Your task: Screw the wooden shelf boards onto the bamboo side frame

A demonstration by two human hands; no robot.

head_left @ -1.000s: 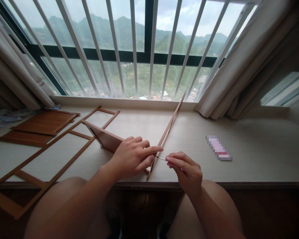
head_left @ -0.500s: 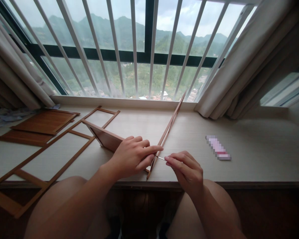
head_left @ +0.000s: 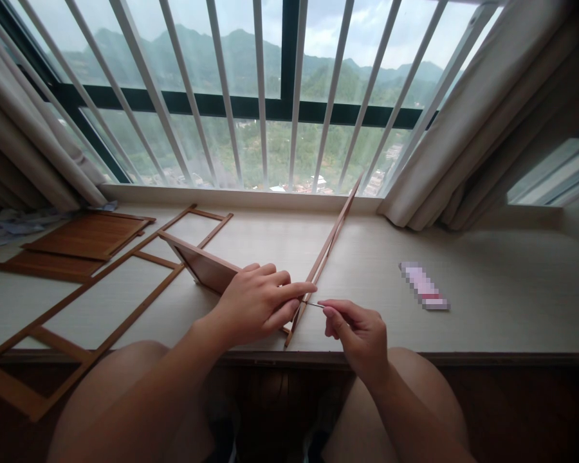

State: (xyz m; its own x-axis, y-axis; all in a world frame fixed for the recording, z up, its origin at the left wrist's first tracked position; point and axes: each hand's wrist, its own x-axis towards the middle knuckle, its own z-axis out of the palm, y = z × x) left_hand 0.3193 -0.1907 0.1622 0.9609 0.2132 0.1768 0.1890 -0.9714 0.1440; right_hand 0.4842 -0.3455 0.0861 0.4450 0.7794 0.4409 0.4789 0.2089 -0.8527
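My left hand [head_left: 255, 302] is closed around the near end of a brown wooden panel [head_left: 205, 262], where it meets a slim wooden frame [head_left: 329, 247] standing on edge. Its index finger stretches across the frame's top edge, and the thumb lies lower, near the joint. From the right, my right hand [head_left: 361, 337] pinches a thin metal rod [head_left: 314, 305], perhaps a hex key, between thumb and fingers. The rod's far tip meets the frame's side just by my left fingertips. My fingers hide the rod's other end.
A flat wooden ladder-like frame [head_left: 142, 318] lies to the left, its near end jutting past the edge of the pale ledge [head_left: 492, 283]. Wooden panels [head_left: 89, 236] are stacked behind it. A blurred pink item [head_left: 423, 285] lies at right. Barred window and curtains [head_left: 439, 161] border the back.
My right hand has turned and shifted slightly, its fingers now curled more tightly around the rod's end. The left hand, panel and standing frame hold their places.
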